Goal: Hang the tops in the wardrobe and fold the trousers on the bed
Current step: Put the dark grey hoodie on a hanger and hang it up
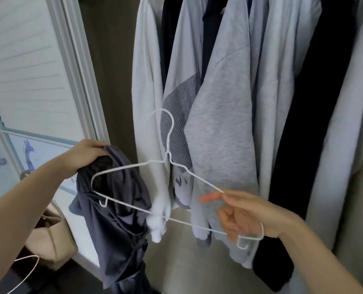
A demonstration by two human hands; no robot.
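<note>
A dark grey-blue top (116,219) hangs bunched from my left hand (85,153), which grips it near its upper edge at the left of the open wardrobe. My right hand (244,213) holds the right end of a white wire hanger (170,164), fingers curled round its corner. The hanger is tilted, with its hook pointing up and its left end in front of the dark top. Behind it, several tops hang in the wardrobe: white (146,81), light grey (223,124) and black (316,124).
The white louvred wardrobe door (27,71) stands open at the left. A beige bag (49,240) sits low at the left, with part of another white hanger (27,270) near the bottom left corner.
</note>
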